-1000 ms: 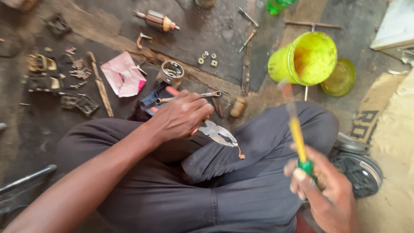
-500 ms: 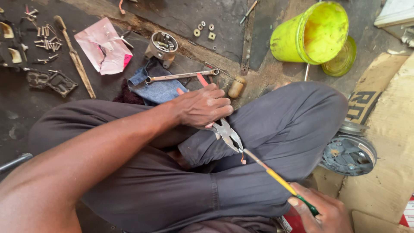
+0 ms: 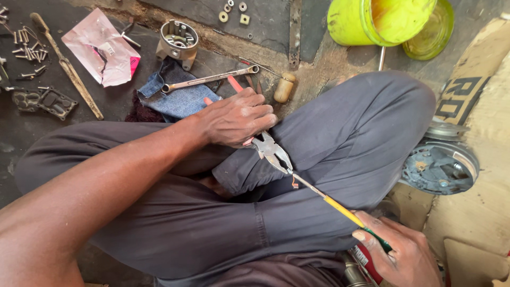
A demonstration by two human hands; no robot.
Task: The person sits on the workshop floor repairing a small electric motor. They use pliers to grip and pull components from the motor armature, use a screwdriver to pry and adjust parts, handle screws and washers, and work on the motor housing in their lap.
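Gripping pliers (image 3: pixel 272 151) — left hand (image 3: pixel 236 118) over knee.

Head view, looking down on a person seated cross-legged in dark trousers (image 3: pixel 319 138). The left hand (image 3: pixel 236 118), at centre, grips red-handled pliers (image 3: pixel 272 151) whose nose points toward 4 o'clock. The pliers' tip meets the metal shaft of a yellow-and-green-handled screwdriver (image 3: pixel 340 207), held at 5 o'clock by the right hand (image 3: pixel 401 255). At 12 o'clock from the left hand, a combination wrench (image 3: pixel 210 79) lies on a scrap of denim cloth (image 3: pixel 178 98). Toward 11 o'clock stand a small metal housing (image 3: pixel 178 40) and a pink wrapper (image 3: pixel 103 48). A yellow-green plastic bucket (image 3: pixel 372 21) occupies 1 o'clock; a round metal engine part (image 3: pixel 438 167) lies at 3 o'clock.
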